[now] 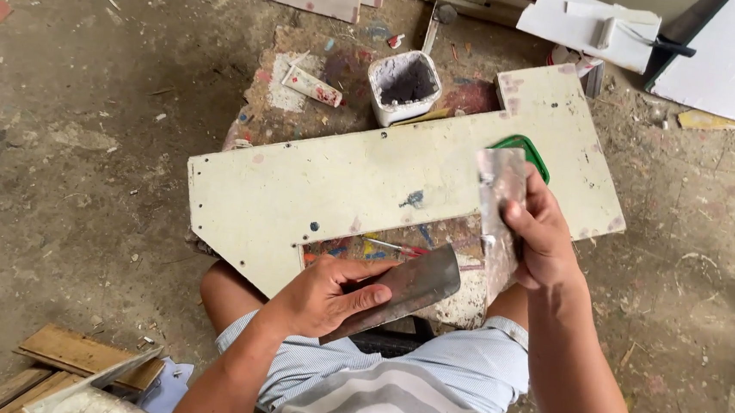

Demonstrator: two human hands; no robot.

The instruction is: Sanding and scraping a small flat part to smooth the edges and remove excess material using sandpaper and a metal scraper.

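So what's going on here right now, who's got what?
A person sits on the floor with a cream-painted board lying across a paint-stained stand in front of their knees. The left hand holds a wide metal scraper blade at the board's near edge. The right hand holds a second, putty-smeared scraper upright over the board. A white tub of grey filler stands just behind the board.

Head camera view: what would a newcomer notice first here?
The long cream board lies across the middle, resting on a paint-stained block. The left hand holds a wide metal scraper blade near the board's lower edge, and the right hand holds a second putty-smeared blade upright over the board. A white tub stands behind.
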